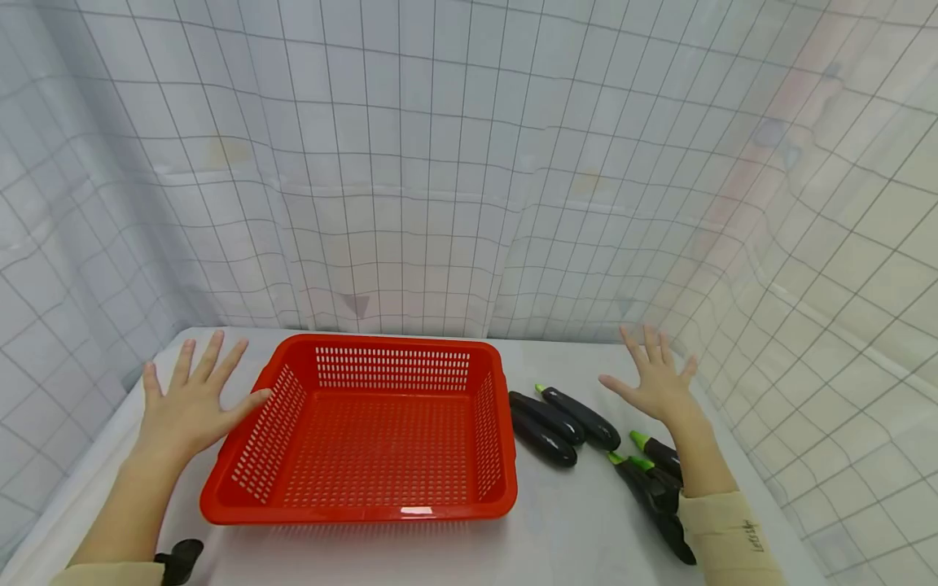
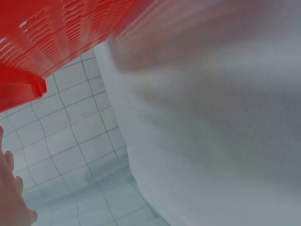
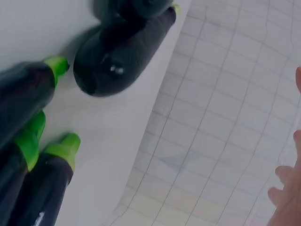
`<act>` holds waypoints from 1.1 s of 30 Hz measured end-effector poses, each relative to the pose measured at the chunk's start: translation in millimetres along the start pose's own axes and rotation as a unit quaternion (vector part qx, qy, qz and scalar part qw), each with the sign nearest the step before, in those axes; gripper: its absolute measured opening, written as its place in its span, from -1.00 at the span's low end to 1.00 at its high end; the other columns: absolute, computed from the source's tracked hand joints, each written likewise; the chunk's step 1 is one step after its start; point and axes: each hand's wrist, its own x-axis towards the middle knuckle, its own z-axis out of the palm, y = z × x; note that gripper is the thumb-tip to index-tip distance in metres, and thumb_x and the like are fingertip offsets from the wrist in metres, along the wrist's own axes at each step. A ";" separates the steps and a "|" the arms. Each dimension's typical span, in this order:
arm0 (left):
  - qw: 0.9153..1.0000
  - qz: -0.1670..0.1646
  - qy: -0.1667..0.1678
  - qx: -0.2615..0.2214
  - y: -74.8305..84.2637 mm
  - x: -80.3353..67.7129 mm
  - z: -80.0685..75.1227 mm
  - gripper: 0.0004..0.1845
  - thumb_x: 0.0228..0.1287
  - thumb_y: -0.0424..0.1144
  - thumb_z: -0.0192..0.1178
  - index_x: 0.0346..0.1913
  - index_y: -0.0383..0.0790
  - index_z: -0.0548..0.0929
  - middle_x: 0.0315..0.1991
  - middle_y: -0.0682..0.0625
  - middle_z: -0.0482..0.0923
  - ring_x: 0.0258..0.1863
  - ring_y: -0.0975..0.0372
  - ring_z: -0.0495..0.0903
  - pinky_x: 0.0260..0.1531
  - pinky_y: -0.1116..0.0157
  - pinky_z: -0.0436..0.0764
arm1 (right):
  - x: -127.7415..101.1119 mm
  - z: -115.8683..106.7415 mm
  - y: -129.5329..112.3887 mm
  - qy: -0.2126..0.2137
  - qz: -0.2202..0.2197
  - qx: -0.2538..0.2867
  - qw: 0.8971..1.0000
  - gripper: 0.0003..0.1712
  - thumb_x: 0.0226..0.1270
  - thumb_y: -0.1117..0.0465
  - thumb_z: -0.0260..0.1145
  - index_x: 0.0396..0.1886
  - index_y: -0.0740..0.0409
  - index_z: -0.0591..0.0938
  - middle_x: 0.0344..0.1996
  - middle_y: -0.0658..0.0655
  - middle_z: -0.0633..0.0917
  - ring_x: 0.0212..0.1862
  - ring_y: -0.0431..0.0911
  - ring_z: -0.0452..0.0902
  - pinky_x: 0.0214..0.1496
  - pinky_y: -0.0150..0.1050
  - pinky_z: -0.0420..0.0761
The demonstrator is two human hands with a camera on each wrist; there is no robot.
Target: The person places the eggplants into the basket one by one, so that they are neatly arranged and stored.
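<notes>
The red basket (image 1: pixel 366 431), at lower centre of the head view on the white surface (image 1: pixel 572 529), appears rigid, perforated and light, best gripped by its rolled rim at both short ends. The eggplants (image 1: pixel 560 423), lower right beside it, look smooth, firm and slippery, best grasped mid-body. The left hand (image 1: pixel 192 403) and right hand (image 1: pixel 655 382) are spread flat, holding nothing.
</notes>
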 end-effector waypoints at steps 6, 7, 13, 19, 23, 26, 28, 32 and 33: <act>0.980 -0.010 0.016 -0.197 -10.6 1.8 -2.3 -0.10 0.26 0.07 0.03 0.44 -0.06 -0.29 0.42 -0.26 -0.40 0.35 -0.25 -0.36 0.08 -0.39 -0.28 | -7.1 -10.7 26.4 0.016 -0.042 0.102 0.994 0.14 0.11 -0.19 0.28 0.45 -0.13 -0.26 0.42 0.29 -0.19 0.38 0.30 -0.28 0.17 0.45 -0.18; 0.971 -0.013 0.013 -0.237 -12.9 1.5 -2.7 -0.11 0.27 0.02 0.03 0.44 -0.04 -0.31 0.42 -0.26 -0.40 0.33 -0.29 -0.28 0.06 -0.40 -0.15 | -9.0 -12.9 31.3 0.015 -0.048 0.125 0.991 0.15 0.10 -0.14 0.31 0.45 -0.13 -0.27 0.42 0.30 -0.16 0.37 0.32 -0.22 0.15 0.44 -0.09; 0.903 -0.032 -0.017 -0.429 -30.8 -3.1 5.5 -0.17 0.35 -0.18 -0.03 0.42 0.19 -0.37 0.43 -0.25 -0.25 0.12 0.24 0.43 -0.14 0.29 0.58 | -23.1 -22.5 57.7 -0.012 -0.068 0.254 0.965 0.18 0.10 0.13 0.38 0.42 -0.33 -0.29 0.36 0.39 0.02 0.28 0.40 0.00 0.06 0.43 0.10; 0.819 -0.017 -0.042 -0.572 -40.7 -10.2 16.9 -0.17 0.33 -0.37 -0.01 0.44 0.17 -0.26 0.22 0.05 0.21 -0.22 0.47 0.59 -0.39 0.31 0.65 | -39.7 -24.9 81.0 -0.064 -0.092 0.321 0.940 0.20 0.11 0.33 0.34 0.44 -0.22 -0.32 0.30 0.49 0.07 0.22 0.42 0.10 0.05 0.40 0.19; 0.782 -0.008 -0.076 -0.618 -42.8 -15.2 17.4 -0.19 0.34 -0.43 -0.05 0.44 0.14 -0.25 0.04 0.32 0.37 -0.22 0.34 0.64 -0.37 0.31 0.64 | -49.2 -22.5 98.0 -0.086 -0.092 0.334 0.934 0.15 0.15 0.37 0.29 0.44 -0.18 -0.31 0.28 0.42 0.13 0.20 -0.05 0.31 0.03 0.05 0.47; 0.788 -0.020 -0.099 -0.608 -45.4 -18.2 20.2 -0.21 0.35 -0.40 -0.07 0.44 0.17 -0.24 0.00 0.38 0.43 -0.22 0.36 0.63 -0.36 0.32 0.64 | -55.4 -18.2 110.5 -0.097 -0.095 0.354 0.925 0.11 0.17 0.40 0.26 0.45 -0.13 -0.28 0.24 0.14 0.25 0.08 -0.40 0.34 -0.12 -0.25 0.56; 0.794 -0.025 -0.112 -0.598 -47.2 -20.1 23.2 -0.24 0.37 -0.37 -0.07 0.44 0.20 -0.21 -0.01 0.40 0.44 -0.21 0.37 0.62 -0.35 0.33 0.64 | -59.4 -14.6 118.1 -0.108 -0.100 0.380 0.913 0.09 0.17 0.44 0.23 0.45 -0.08 -0.27 0.18 -0.07 0.28 0.04 -0.45 0.36 -0.18 -0.31 0.58; 0.786 -0.029 -0.130 -0.604 -49.2 -23.6 28.5 -0.30 0.38 -0.35 -0.10 0.43 0.23 -0.12 -0.04 0.39 0.48 -0.21 0.36 0.62 -0.33 0.30 0.63 | -66.8 -6.9 132.1 -0.133 -0.098 0.397 0.903 0.04 0.20 0.46 0.18 0.45 0.01 -0.28 0.09 -0.31 0.31 0.02 -0.45 0.39 -0.17 -0.33 0.58; 0.781 -0.028 -0.135 -0.609 -49.5 -24.5 29.8 -0.31 0.39 -0.35 -0.11 0.43 0.24 -0.10 -0.05 0.38 0.49 -0.20 0.35 0.62 -0.33 0.29 0.63 | -68.7 -4.8 135.1 -0.139 -0.092 0.397 0.902 0.03 0.21 0.46 0.17 0.45 0.03 -0.28 0.08 -0.32 0.32 0.02 -0.45 0.39 -0.16 -0.34 0.57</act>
